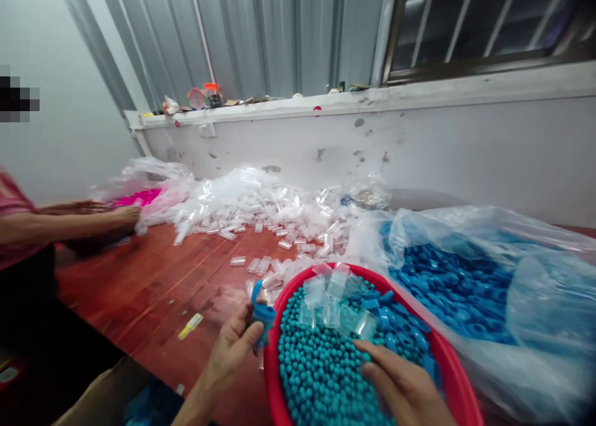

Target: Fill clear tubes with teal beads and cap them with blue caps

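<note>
A red basin (275, 351) holds many small teal balls (316, 364), with several clear plastic pieces (326, 295) and blue plastic parts (395, 323) on top of them. Left of the basin's rim, my left hand (233, 345) grips a blue plastic part (264, 313) between thumb and fingers; a curved tab sticks up from it. Over the balls, my right hand (400, 382) reaches in from the lower right, its fingertips by a clear piece near the middle of the basin. Whether anything is between those fingers is hidden.
Clear pieces (288, 227) are heaped on the red table (186, 277) against the wall. A plastic bag of blue parts (456, 283) lies right of the basin. At the left, a person's arms (69, 218) reach toward a bag with pink parts (139, 197). A yellow item (190, 326) lies on the table.
</note>
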`<state>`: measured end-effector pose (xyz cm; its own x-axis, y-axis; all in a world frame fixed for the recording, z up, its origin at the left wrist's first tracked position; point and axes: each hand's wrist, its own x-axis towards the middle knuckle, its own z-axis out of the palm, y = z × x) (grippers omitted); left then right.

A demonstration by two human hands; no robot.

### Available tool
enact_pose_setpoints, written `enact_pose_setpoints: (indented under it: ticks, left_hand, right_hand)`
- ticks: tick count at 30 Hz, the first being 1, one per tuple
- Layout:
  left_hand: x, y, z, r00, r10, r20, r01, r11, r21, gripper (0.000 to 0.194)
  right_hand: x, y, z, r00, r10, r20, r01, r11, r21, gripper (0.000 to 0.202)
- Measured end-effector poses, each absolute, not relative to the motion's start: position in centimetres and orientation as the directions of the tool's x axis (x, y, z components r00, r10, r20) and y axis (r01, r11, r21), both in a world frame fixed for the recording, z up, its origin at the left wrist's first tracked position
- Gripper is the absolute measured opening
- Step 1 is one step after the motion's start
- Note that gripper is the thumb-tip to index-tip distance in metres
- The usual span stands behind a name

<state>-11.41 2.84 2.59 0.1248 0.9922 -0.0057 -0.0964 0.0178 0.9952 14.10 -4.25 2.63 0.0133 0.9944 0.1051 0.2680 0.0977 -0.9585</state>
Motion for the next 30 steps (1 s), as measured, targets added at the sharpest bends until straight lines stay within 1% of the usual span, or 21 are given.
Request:
enact_pose_setpoints:
  ticks: [2,3,5,7,10,13,15,17,19,21,22,24,26,27,29,30]
  left_hand:
    - [-8.8,1.7,3.2,0.231,0.973,0.016,-0.127,0.014,0.992,0.039]
    - [-7.5,1.3,3.1,0.276,0.961,0.018,-0.132,0.019,0.991,0.038]
    - [-5.3,0.8,2.5,0.335,0.942,0.015,-0.131,0.030,0.991,0.038]
    - [-3.5,0.5,1.8,0.355,0.935,0.013,-0.117,0.031,0.993,0.037]
    - [-1.7,0.3,1.2,0.382,0.924,0.016,-0.107,0.027,0.994,0.037]
    - [-0.8,0.2,1.3,0.416,0.909,0.026,-0.149,0.040,0.988,0.034]
    - [-0.4,0.2,1.4,0.430,0.903,0.005,-0.188,0.084,0.979,0.032]
    - [-0.2,0.2,1.5,0.441,0.897,-0.039,-0.247,0.163,0.955,0.032]
    - [0.0,0.3,1.6,0.450,0.886,-0.112,-0.329,0.281,0.902,0.034]
    - [0.2,0.2,1.8,0.520,0.835,-0.181,-0.386,0.418,0.822,0.033]
    - [0.2,0.2,1.9,0.571,0.798,-0.196,-0.397,0.477,0.784,0.031]
    - [0.4,0.0,2.2,0.676,0.717,-0.170,-0.395,0.548,0.737,0.029]
    - [0.7,-0.2,2.4,0.742,0.660,-0.114,-0.402,0.576,0.712,0.028]
    - [0.7,-0.3,2.5,0.760,0.643,-0.091,-0.412,0.585,0.699,0.029]
    - [0.8,-0.4,2.6,0.783,0.618,-0.071,-0.424,0.613,0.667,0.029]
    - [0.8,-0.4,2.6,0.789,0.610,-0.071,-0.427,0.628,0.651,0.028]
  right_hand:
    - [13.6,-3.3,4.8,-0.051,0.950,0.309,0.389,0.304,-0.870,0.025]
    - [13.4,-2.9,5.6,-0.091,0.922,0.378,0.419,0.379,-0.825,0.026]
    - [13.0,-2.4,6.4,-0.177,0.890,0.419,0.453,0.452,-0.769,0.029]
    - [13.1,-2.3,6.4,-0.223,0.883,0.414,0.477,0.469,-0.743,0.031]
    - [13.8,-2.5,5.7,-0.210,0.893,0.397,0.538,0.445,-0.716,0.032]
    - [14.7,-2.9,5.4,-0.219,0.907,0.360,0.588,0.417,-0.693,0.032]
    - [15.0,-3.1,5.5,-0.234,0.917,0.323,0.599,0.398,-0.695,0.031]
    - [15.2,-3.2,5.7,-0.233,0.930,0.283,0.577,0.367,-0.730,0.031]
    - [15.4,-3.3,5.8,-0.224,0.946,0.233,0.493,0.316,-0.811,0.032]
    - [15.7,-3.3,5.8,-0.220,0.958,0.182,0.355,0.252,-0.900,0.034]
    - [15.9,-3.3,5.7,-0.226,0.962,0.151,0.265,0.210,-0.941,0.036]
    - [15.9,-3.1,5.5,-0.257,0.963,0.085,0.057,0.103,-0.993,0.041]
    - [15.7,-3.0,5.1,-0.264,0.964,0.027,-0.144,-0.011,-0.990,0.039]
    - [15.5,-2.9,4.9,-0.234,0.972,0.012,-0.220,-0.041,-0.975,0.034]
    - [14.9,-2.8,4.6,-0.105,0.994,0.010,-0.305,-0.022,-0.952,0.028]
    - [14.7,-2.9,4.4,-0.038,0.999,0.021,-0.319,0.008,-0.948,0.028]
